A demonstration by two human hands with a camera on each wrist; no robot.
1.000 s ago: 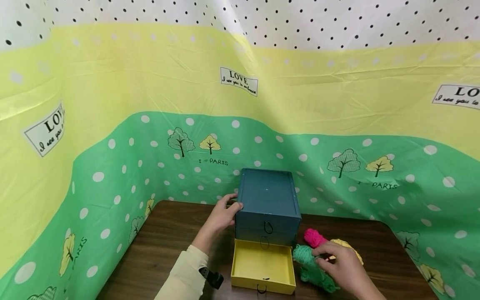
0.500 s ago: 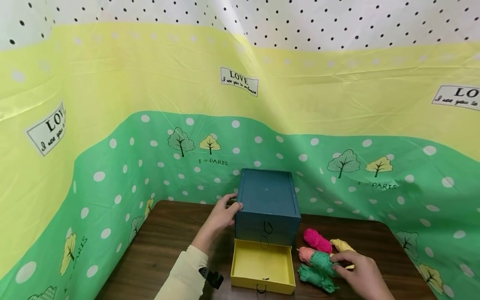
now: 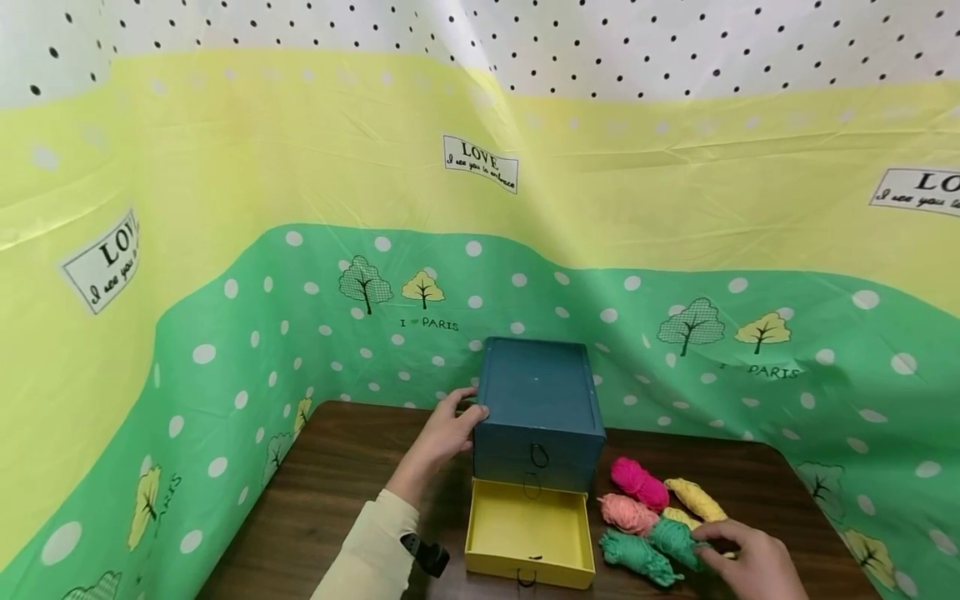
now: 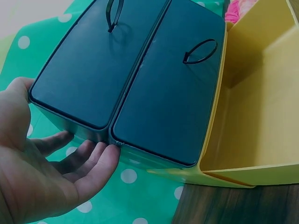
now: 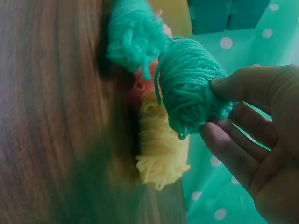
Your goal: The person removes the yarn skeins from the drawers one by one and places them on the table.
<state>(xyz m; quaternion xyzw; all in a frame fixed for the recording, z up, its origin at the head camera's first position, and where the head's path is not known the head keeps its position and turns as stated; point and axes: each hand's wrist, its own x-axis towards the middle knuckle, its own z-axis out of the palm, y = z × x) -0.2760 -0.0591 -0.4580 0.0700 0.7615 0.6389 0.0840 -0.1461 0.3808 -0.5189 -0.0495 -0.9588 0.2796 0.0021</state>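
My left hand point(image 3: 447, 432) rests against the left side of a blue drawer box point(image 3: 538, 387), its fingertips touching the wall near the front corner. At the bottom of that box a yellow drawer point(image 3: 528, 529) is pulled out, and its floor shows bare. To the right, my right hand point(image 3: 753, 554) pinches one end of a green skein of yarn point(image 5: 189, 84) between thumb and fingers. Another green skein point(image 3: 637, 557) lies on the table in front of it. Beside and behind are a salmon skein point(image 3: 627, 513), a pink skein point(image 3: 640, 483) and yellow skeins point(image 3: 696, 498).
Everything stands on a dark wooden table point(image 3: 337, 467) with rounded back corners. A printed cloth point(image 3: 405, 358) hangs along the back and sides. Loop pulls point(image 4: 201, 51) stick out from the blue drawer fronts. A black band point(image 3: 425, 554) sits on the left wrist.
My right hand has moved right and towards me with the green skein, away from the drawer, uncovering the salmon and yellow skeins. My left hand stays at the box.
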